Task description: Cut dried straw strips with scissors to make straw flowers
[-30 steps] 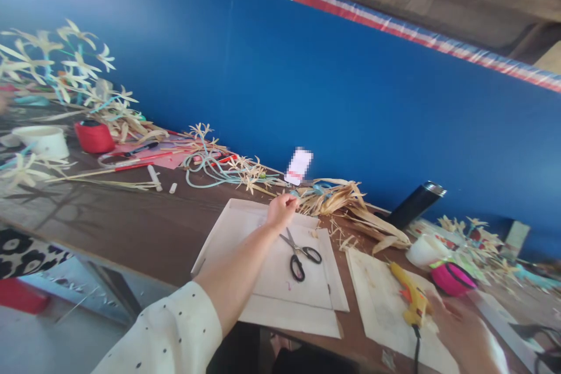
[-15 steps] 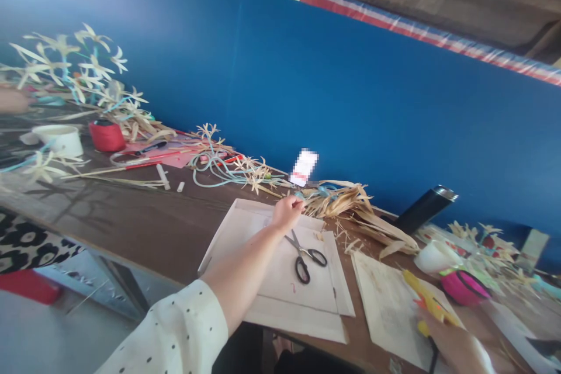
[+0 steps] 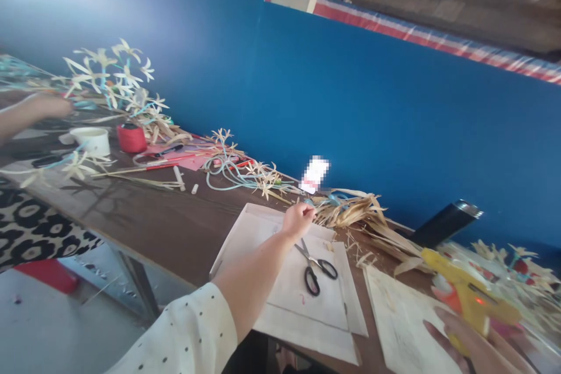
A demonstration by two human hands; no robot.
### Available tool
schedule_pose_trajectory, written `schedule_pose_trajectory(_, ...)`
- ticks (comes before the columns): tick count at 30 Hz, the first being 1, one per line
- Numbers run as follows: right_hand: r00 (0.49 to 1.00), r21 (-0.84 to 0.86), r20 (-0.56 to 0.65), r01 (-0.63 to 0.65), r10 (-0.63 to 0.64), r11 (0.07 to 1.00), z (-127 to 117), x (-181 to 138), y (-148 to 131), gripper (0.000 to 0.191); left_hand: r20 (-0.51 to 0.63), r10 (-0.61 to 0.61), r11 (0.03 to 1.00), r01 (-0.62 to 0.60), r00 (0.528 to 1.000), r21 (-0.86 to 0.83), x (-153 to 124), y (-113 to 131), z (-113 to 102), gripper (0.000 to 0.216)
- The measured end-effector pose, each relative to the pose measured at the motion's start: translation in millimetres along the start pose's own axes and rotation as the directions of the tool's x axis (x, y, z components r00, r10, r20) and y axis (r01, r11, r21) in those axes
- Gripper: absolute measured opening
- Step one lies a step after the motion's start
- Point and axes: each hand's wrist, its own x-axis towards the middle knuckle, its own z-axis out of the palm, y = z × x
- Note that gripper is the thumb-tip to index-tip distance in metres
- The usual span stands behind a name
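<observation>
My left hand (image 3: 299, 220) is closed in a fist just above the far edge of the white cardboard (image 3: 315, 330). Whatever its fingers may hold is hidden. Black-handled scissors (image 3: 316, 272) lie on the cardboard, blades toward that hand. Beyond it is a bundle of dried husks (image 3: 350, 210). At the lower right, my right hand (image 3: 482, 342) is wrapped around the handle of a yellow glue gun (image 3: 475, 289) with a small orange light on its side. The gun is raised above a worn sheet of paper (image 3: 405, 318), its nozzle end pointing up and left.
A phone (image 3: 314, 175) leans against the blue partition (image 3: 372, 99). Right of the husks, a black flask (image 3: 447, 223) lies tilted. Husk flowers (image 3: 111, 73), red thread (image 3: 131, 138) and a white cup (image 3: 94, 141) stand left. Another person's hand (image 3: 50, 106) reaches in there.
My right hand has lifted the glue gun up from over the paper and closer to me. The left hand keeps its place beside the husks. At far left, the other person's arm shows more.
</observation>
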Motion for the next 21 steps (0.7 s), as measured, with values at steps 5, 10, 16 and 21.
schedule_pose_trajectory(5,0.989,0.05,0.058,-0.138,0.135,0.989,54,-17,-24,0.041,-0.022,0.014,1.0,-0.014,1.0,0.018,0,-2,0,0.022)
schedule_pose_trajectory(10,0.959,-0.061,0.211,-0.181,0.19,0.982,98,-27,-42,0.054,-0.032,0.037,0.999,-0.036,0.999,0.04,-1,0,-1,0.022)
schedule_pose_trajectory(16,0.948,-0.037,0.303,-0.094,0.101,0.995,132,-35,-45,0.05,-0.027,0.044,0.998,-0.043,0.999,0.043,-1,0,-1,0.023)
schedule_pose_trajectory(21,0.946,0.045,0.307,-0.12,0.1,0.992,145,-40,-47,0.045,-0.042,0.064,0.997,-0.063,0.997,0.034,0,-1,1,0.022)
